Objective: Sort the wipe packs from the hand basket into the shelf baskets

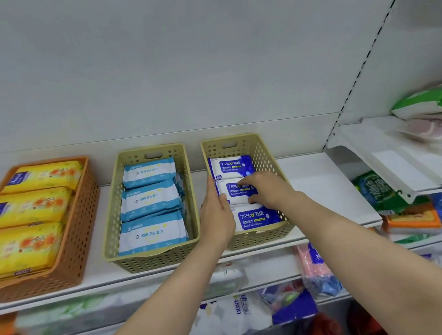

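while both hands reach into the right beige basket (263, 149) on the white shelf (325, 183), they meet on the middle alcohol wipe pack (235, 193), a blue and white pack printed "75%". the left hand (217, 217) lies along the pack's left edge with its fingers fairly straight, pressed against the side between pack and basket wall. the right hand (267, 189) comes over the pack from the right, fingers curled across its top and thumb at its near edge, pinching it. the pack sits in a row of three of the same kind: the far alcohol wipe pack (230, 166) just behind it and the near alcohol wipe pack (258, 218) just in front, all inside this basket.

just beside it to the left stands the middle beige basket (111, 219), filled with three light blue wipe packs (151, 199) lying in a row. further left, the orange basket (81, 223) holds three yellow wipe packs (28, 209). all three baskets stand on the same shelf, apart from each other. blurred packaged goods (230, 316) fill the lower shelves. the hand basket is out of sight.
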Tool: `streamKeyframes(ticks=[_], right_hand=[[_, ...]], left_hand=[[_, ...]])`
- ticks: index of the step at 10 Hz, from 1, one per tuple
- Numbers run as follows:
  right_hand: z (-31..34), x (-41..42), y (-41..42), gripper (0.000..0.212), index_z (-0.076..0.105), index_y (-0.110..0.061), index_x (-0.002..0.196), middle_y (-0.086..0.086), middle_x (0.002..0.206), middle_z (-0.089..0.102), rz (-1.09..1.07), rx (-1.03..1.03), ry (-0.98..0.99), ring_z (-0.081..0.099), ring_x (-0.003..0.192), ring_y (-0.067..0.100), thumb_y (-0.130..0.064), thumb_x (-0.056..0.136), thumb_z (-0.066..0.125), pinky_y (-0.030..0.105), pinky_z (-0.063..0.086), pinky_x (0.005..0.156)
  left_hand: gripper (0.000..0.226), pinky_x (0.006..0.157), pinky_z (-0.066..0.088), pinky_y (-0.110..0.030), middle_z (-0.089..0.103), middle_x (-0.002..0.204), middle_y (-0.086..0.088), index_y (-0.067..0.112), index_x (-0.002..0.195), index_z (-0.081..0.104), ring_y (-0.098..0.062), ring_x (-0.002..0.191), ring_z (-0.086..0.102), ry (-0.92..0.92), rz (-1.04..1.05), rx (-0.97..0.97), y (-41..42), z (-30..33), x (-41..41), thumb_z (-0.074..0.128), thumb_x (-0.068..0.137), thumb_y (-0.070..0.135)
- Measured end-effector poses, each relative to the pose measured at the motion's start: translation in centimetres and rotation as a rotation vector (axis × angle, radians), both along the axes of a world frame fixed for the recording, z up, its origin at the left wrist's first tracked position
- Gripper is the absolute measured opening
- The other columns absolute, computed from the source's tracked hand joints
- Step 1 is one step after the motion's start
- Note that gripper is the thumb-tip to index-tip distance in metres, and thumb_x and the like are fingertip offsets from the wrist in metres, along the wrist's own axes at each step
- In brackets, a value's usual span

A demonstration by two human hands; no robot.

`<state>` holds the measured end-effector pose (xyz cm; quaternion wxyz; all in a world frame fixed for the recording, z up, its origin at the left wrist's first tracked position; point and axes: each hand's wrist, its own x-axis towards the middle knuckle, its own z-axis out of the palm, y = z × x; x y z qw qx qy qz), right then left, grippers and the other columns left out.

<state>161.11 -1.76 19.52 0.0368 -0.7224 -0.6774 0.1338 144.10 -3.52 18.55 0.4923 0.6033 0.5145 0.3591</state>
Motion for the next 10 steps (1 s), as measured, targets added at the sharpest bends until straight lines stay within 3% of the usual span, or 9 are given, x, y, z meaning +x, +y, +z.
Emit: streamKeyframes(ticks=[3, 5, 8, 9, 10], right_hand=[[0.4, -0.1, 0.1, 0.057, 0.048, -0.026, 0.143, 0.006, 0.142, 0.052, 0.029, -0.040, -0.024, 0.054, 0.124, 0.025, -0.022, 0.090, 0.068, 0.039, 0.051, 0.097], [0.2, -0.1, 0.1, 0.057, 0.048, -0.027, 0.143, 0.006, 0.143, 0.051, 0.026, -0.029, -0.033, 0.053, 0.124, 0.024, -0.022, 0.090, 0.068, 0.038, 0.052, 0.096], [1.1, -0.1, -0.3, 0.062, 0.044, -0.028, 0.145, 0.003, 0.144, 0.050, -0.013, -0.022, 0.046, 0.053, 0.124, 0.022, -0.026, 0.089, 0.070, 0.035, 0.051, 0.093], [2.7, 0.4, -0.7, 0.058, 0.047, -0.026, 0.142, 0.003, 0.142, 0.054, -0.041, 0.037, 0.139, 0.055, 0.122, 0.021, -0.029, 0.089, 0.070, 0.034, 0.050, 0.094], [5.9, 0.7, -1.4, 0.052, 0.053, -0.023, 0.139, 0.003, 0.137, 0.059, -0.054, 0.151, 0.188, 0.056, 0.120, 0.019, -0.030, 0.090, 0.069, 0.029, 0.046, 0.096]], left_hand=[[0.054, 0.055, 0.049, -0.012, 0.053, 0.131, 0.001, 0.032, 0.154, 0.013, -0.010, 0.095, 0.063, -0.004, 0.002, -0.007, -0.1, -0.2, 0.0, 0.035, 0.105, 0.025], [0.054, 0.050, 0.046, -0.008, 0.051, 0.122, 0.007, 0.032, 0.154, 0.014, -0.001, 0.084, 0.060, 0.009, 0.007, 0.013, -0.3, 0.1, -0.1, 0.034, 0.105, 0.024], [0.052, 0.054, 0.050, -0.013, 0.053, 0.123, 0.006, 0.031, 0.153, 0.017, -0.003, 0.085, 0.061, 0.023, 0.012, 0.008, -0.1, 0.3, -0.1, 0.036, 0.105, 0.024], [0.053, 0.072, 0.060, -0.031, 0.052, 0.135, -0.002, 0.027, 0.152, 0.018, -0.014, 0.104, 0.062, 0.037, 0.023, -0.035, -0.5, 0.6, -0.1, 0.039, 0.104, 0.025], [0.048, 0.073, 0.059, -0.024, 0.049, 0.137, 0.008, 0.025, 0.150, 0.025, -0.008, 0.103, 0.062, -0.020, 0.015, -0.013, -1.0, 2.8, -0.5, 0.040, 0.104, 0.027]])
